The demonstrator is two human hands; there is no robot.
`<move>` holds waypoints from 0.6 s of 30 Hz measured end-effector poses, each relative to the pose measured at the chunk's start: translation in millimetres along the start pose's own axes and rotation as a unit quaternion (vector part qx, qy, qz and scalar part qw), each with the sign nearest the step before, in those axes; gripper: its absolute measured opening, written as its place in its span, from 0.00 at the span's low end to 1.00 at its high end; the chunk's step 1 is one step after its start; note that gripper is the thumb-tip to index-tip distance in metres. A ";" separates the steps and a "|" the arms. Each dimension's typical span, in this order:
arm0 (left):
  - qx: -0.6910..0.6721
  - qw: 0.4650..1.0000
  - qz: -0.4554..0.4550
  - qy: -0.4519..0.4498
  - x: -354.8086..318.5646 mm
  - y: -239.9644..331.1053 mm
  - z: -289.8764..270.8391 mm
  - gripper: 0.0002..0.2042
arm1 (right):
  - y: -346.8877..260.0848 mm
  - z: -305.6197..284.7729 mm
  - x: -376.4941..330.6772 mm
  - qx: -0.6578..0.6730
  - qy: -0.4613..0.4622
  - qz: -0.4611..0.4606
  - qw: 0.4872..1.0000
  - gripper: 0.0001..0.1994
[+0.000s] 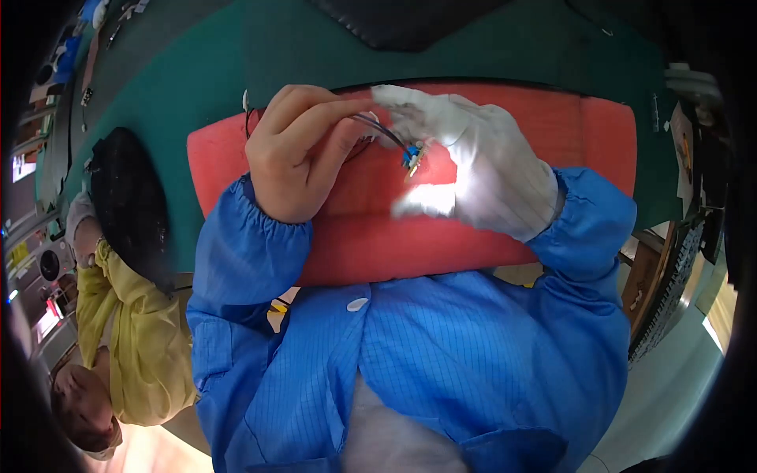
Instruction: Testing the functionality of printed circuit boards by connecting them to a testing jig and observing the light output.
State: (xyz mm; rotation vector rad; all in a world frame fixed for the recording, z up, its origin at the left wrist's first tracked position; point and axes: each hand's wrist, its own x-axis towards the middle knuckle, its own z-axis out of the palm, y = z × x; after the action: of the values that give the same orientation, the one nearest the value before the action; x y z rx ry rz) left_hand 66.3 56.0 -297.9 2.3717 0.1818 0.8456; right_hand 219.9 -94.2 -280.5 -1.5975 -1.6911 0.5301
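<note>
One hand, my left (296, 154), pinched dark wires (386, 131) above the red pad (359, 244); my right hand (505, 162) curved round the blue part (412, 155), its grip too blurred to tell! Light, likely fragile, that part wanted holding by its edges.

The red pad (378, 229) allows passage nearside; dark wires (389, 132) block beyond.

The right hand (501, 162) has blurred fingers (430, 202); the small blue part (411, 156) looks indistinct.
</note>
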 end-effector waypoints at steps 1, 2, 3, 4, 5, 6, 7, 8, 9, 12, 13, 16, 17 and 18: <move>-0.005 1.000 -0.005 0.005 -1.2 -0.1 0.9 0.07 | -2.4 1.0 -0.2 0.021 -0.015 0.072 0.997 0.34; -0.009 1.000 -0.011 0.010 -1.8 0.4 1.5 0.06 | 0.5 -4.7 -1.7 0.085 0.010 0.034 0.996 0.27; -0.008 1.000 -0.010 0.011 -2.4 2.4 1.3 0.06 | 5.2 -7.2 -4.6 0.144 0.047 0.044 0.987 0.25; -0.009 0.999 -0.028 0.015 -2.5 5.2 1.6 0.06 | 4.7 -14.2 -6.8 0.175 0.068 0.066 0.980 0.24; -0.010 0.999 -0.047 0.018 -2.7 7.5 2.1 0.06 | 3.0 -22.1 -7.9 0.206 0.088 0.087 0.971 0.23; -0.022 0.999 -0.043 0.022 -2.9 9.0 3.1 0.06 | 4.6 -27.8 -7.7 0.193 0.120 0.049 0.973 0.22; -0.034 0.998 -0.041 0.025 -3.9 9.4 4.2 0.07 | -1.1 -29.5 -11.0 0.240 0.166 0.098 0.951 0.21; 0.005 1.000 0.003 0.019 -2.5 9.4 2.2 0.07 | -6.5 -32.7 -9.3 0.265 0.191 0.134 0.935 0.20; 0.004 1.000 0.001 0.020 -2.9 9.5 2.7 0.07 | -9.5 -34.3 -7.3 0.290 0.216 0.169 0.917 0.19; -0.003 1.000 -0.011 0.016 -6.6 7.6 5.5 0.09 | 1.5 -37.3 -7.4 0.170 0.175 0.206 0.948 0.18; -0.005 1.000 -0.013 0.017 -6.7 6.9 5.2 0.09 | 3.0 -37.9 -6.5 0.181 0.175 0.272 0.929 0.21; 0.008 1.000 -0.001 0.019 -5.5 3.6 5.3 0.10 | 17.2 -31.5 -8.1 0.203 0.158 0.234 0.938 0.19; 0.007 1.000 -0.005 0.021 -5.3 1.9 6.8 0.10 | 17.5 -29.4 -7.3 0.256 0.171 0.272 0.912 0.18; 0.031 0.999 0.025 0.023 -4.9 0.2 8.2 0.10 | 18.5 -28.6 -7.7 0.255 0.168 0.273 0.912 0.18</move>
State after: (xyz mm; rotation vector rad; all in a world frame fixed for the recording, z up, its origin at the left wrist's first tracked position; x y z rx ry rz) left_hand 67.4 50.2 -305.4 2.4242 0.1709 0.9312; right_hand 253.2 -104.5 -277.4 -1.6299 -0.7483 0.8352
